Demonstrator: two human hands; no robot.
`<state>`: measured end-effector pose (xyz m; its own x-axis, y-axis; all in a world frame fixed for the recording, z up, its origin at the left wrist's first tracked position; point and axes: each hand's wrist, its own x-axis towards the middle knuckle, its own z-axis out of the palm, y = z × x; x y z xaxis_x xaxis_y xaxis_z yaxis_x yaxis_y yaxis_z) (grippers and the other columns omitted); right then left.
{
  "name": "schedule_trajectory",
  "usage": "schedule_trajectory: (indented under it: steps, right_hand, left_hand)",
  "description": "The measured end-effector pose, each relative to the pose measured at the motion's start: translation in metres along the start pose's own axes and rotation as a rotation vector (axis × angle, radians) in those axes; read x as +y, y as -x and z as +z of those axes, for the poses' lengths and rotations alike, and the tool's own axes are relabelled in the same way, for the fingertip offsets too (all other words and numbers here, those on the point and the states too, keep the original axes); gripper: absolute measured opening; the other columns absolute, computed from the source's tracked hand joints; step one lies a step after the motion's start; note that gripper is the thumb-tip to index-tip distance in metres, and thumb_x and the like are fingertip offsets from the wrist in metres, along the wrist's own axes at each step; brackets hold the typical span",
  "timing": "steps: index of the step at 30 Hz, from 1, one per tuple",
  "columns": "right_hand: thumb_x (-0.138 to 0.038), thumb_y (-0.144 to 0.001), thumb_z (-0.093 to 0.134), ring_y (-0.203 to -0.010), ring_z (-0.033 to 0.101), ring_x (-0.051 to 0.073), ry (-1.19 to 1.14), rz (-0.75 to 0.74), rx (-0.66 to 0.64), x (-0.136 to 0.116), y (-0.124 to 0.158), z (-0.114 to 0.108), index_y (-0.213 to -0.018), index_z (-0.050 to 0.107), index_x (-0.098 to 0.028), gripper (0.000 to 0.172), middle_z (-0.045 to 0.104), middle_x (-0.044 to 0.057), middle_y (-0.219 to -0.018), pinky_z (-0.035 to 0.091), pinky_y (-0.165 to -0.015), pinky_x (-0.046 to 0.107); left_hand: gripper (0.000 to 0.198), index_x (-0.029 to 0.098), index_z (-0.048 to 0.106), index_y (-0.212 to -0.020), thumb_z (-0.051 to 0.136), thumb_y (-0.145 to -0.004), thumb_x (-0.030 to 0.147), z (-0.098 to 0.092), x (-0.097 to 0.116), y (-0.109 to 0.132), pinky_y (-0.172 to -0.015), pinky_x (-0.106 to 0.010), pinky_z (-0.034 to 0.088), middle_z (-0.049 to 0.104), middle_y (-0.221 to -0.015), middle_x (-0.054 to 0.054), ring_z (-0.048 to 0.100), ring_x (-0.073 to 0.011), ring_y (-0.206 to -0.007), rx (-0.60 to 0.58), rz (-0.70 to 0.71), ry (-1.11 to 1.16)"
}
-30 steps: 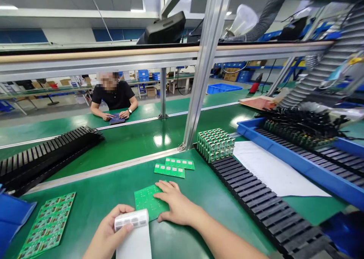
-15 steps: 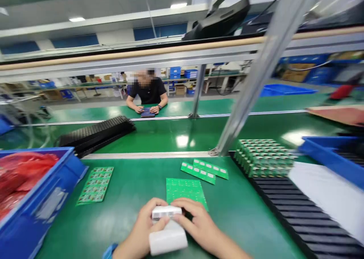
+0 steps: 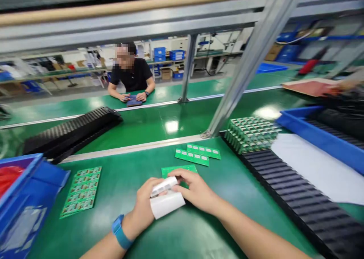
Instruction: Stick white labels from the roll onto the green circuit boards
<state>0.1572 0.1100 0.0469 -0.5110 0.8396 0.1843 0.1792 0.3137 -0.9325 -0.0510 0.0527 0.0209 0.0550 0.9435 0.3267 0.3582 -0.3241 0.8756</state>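
Observation:
A white roll of labels (image 3: 164, 186) with dark print on it is held over the bench, and its blank strip (image 3: 168, 205) hangs loose toward me. My left hand (image 3: 142, 203), with a blue band at the wrist, is closed round the roll's left side. My right hand (image 3: 199, 191) has its thumb and fingers curled at the roll's right end; its fingertips are partly hidden. Just beyond the hands lies a green circuit board panel (image 3: 170, 171), partly covered by them. Two narrow green board strips (image 3: 192, 157) with white labels lie farther back.
More circuit boards (image 3: 82, 191) lie at left beside a blue bin (image 3: 36, 209) with red bags. At right, stacked boards (image 3: 253, 134) stand on a black ribbed tray (image 3: 287, 191), near white paper (image 3: 307, 164) and another blue bin (image 3: 321, 134). A metal post (image 3: 241, 77) rises ahead; a person (image 3: 132, 75) sits opposite.
The view has tilted down and turned. The roll is now slanted, its right end higher, and both hands have shifted slightly up in the picture while staying on it.

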Motion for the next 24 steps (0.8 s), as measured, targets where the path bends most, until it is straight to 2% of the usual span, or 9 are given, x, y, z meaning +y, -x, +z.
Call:
schedule_trajectory:
  steps: [3, 6, 9, 13, 19, 24]
  right_hand:
    - [-0.018, -0.084, 0.069, -0.087, 0.066, 0.018, -0.008, -0.009, -0.046, -0.008, -0.008, 0.006, -0.107, 0.072, -0.018, 0.023, 0.073, 0.006, -0.101, 0.056, -0.082, 0.033]
    - [-0.017, -0.087, 0.066, -0.096, 0.067, 0.02, 0.036, -0.107, -0.05, -0.012, -0.01, 0.013, -0.107, 0.072, -0.019, 0.021, 0.074, 0.008, -0.106, 0.056, -0.088, 0.035]
    - [-0.02, -0.094, 0.062, -0.105, 0.067, 0.023, 0.127, -0.248, -0.052, -0.011, -0.01, 0.017, -0.11, 0.073, -0.02, 0.02, 0.074, 0.009, -0.11, 0.054, -0.095, 0.041]
    - [-0.023, -0.1, 0.057, -0.102, 0.067, 0.023, 0.294, -0.362, -0.079, -0.007, -0.013, 0.019, -0.113, 0.073, -0.021, 0.02, 0.075, 0.01, -0.109, 0.056, -0.092, 0.041]
    - [-0.025, -0.105, 0.05, -0.095, 0.07, 0.023, 0.419, -0.452, -0.101, -0.003, -0.018, 0.021, -0.11, 0.074, -0.02, 0.025, 0.078, 0.009, -0.104, 0.057, -0.088, 0.04]
    - [-0.025, -0.107, 0.047, -0.093, 0.073, 0.022, 0.426, -0.457, -0.046, 0.002, -0.016, 0.026, -0.107, 0.075, -0.02, 0.029, 0.078, 0.009, -0.104, 0.058, -0.087, 0.04]
  left_hand:
    - [0.02, 0.019, 0.073, -0.105, 0.068, -0.09, 0.032, -0.006, -0.006, 0.006, -0.073, -0.029, 0.054, 0.076, -0.096, -0.008, 0.07, -0.0204, -0.082, 0.036, -0.031, 0.004]
    - [0.017, 0.021, 0.074, -0.104, 0.068, -0.091, 0.031, -0.012, -0.009, 0.01, -0.069, -0.028, 0.054, 0.076, -0.093, -0.006, 0.07, -0.0194, -0.077, 0.048, -0.021, -0.046]
    - [0.018, 0.021, 0.074, -0.107, 0.064, -0.094, 0.028, -0.016, -0.014, 0.01, -0.074, -0.03, 0.057, 0.076, -0.097, -0.008, 0.071, -0.0209, -0.083, 0.032, 0.075, -0.1]
    - [0.021, 0.02, 0.073, -0.113, 0.06, -0.096, 0.022, -0.016, -0.016, 0.01, -0.083, -0.032, 0.057, 0.075, -0.102, -0.011, 0.072, -0.0229, -0.092, -0.031, 0.169, -0.139]
    - [0.014, 0.021, 0.072, -0.102, 0.066, -0.09, 0.025, -0.011, -0.009, 0.011, -0.072, -0.029, 0.057, 0.078, -0.091, -0.005, 0.073, -0.0204, -0.078, 0.078, 0.057, -0.143]
    - [0.015, 0.021, 0.074, -0.098, 0.064, -0.089, 0.029, -0.009, -0.009, 0.01, -0.071, -0.029, 0.058, 0.078, -0.09, -0.006, 0.073, -0.0203, -0.076, 0.081, 0.027, -0.134]
